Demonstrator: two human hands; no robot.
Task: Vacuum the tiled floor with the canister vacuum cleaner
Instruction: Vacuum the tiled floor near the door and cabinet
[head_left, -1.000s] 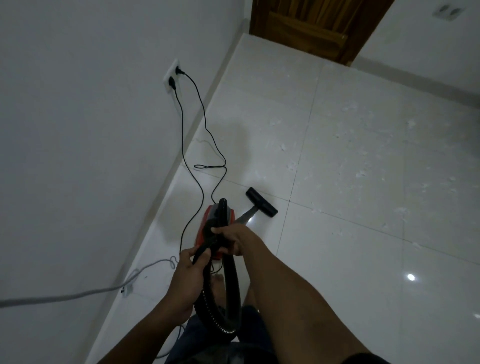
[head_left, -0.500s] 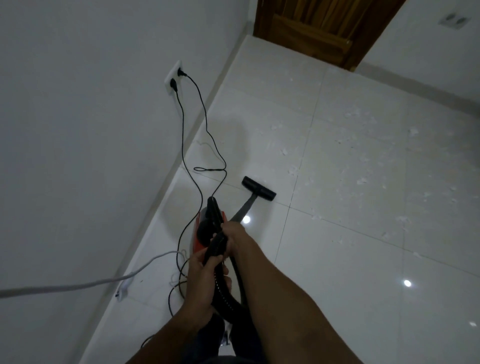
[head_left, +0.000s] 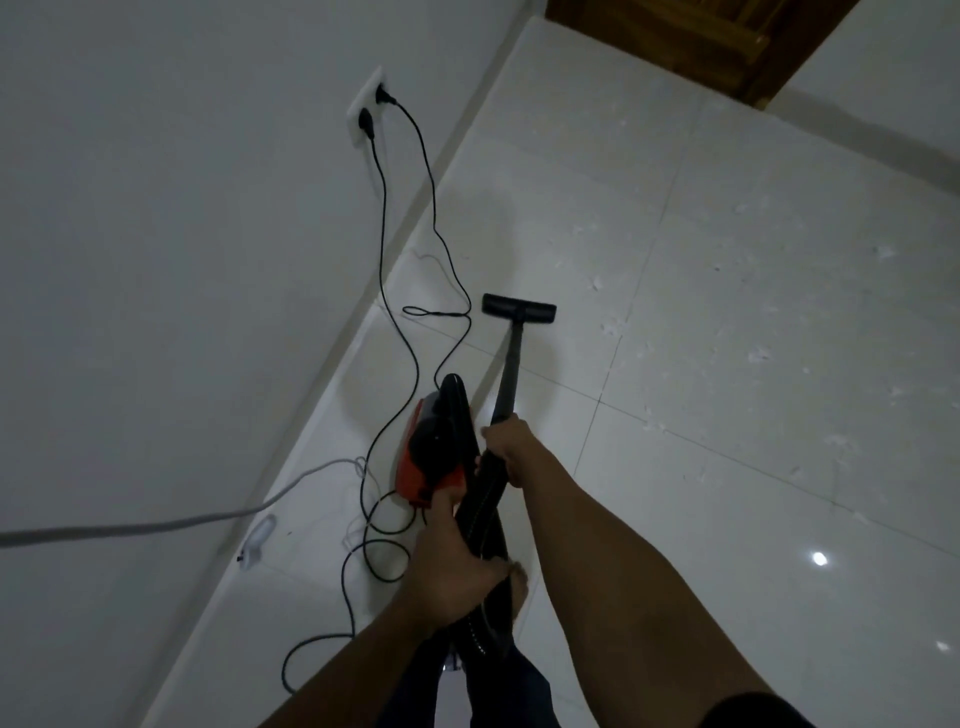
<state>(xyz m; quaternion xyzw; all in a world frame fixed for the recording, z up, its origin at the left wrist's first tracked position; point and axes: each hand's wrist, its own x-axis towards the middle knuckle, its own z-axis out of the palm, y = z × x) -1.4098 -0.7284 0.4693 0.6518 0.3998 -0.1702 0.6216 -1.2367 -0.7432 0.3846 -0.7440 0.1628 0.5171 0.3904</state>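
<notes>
A red and black canister vacuum cleaner sits on the white tiled floor near the left wall. Its black hose runs back toward me. My left hand grips the hose low down. My right hand is closed around the lower end of the black wand. The wand reaches forward to the flat black floor head, which rests on the tiles. White scraps lie scattered on the floor to the right of the head.
Two black plugs sit in a wall socket; their black cords trail down and loop on the floor beside the vacuum. A white cable and small white adapter lie by the wall. A wooden door stands at the far end.
The floor head has slid forward across the tile joint as my right arm stretched out. My left hand has moved lower along the hose.
</notes>
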